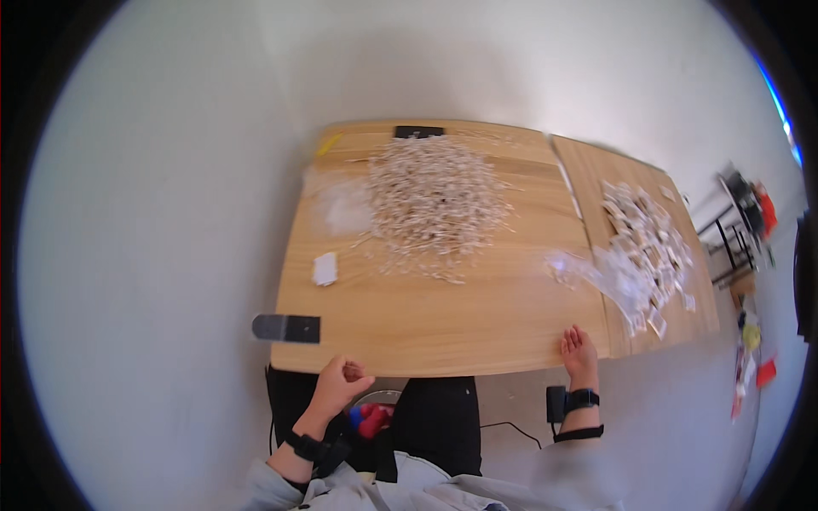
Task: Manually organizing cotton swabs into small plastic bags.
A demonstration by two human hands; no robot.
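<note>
Pale walls and a grey floor surround a light wooden worktop (443,332), seen from above a seated person. A broad heap of thin pale sticks (434,204) sits toward the far middle of the worktop, well apart from both hands. The sticks look light, stiff and easily scattered, likely best pinched a few at a time from the loose fringe on the heap's near side. They lie every way, so the heap has no single long axis; strays at the near fringe mostly run left to right. The left hand (338,385) hangs at the near edge, fingers loosely curled, holding nothing. The right hand (579,349) rests at the near edge, open and empty. Clear plastic bags (601,271) and small packets (652,238) cover the adjoining board on the right. A small white packet (325,268) lies left.
</note>
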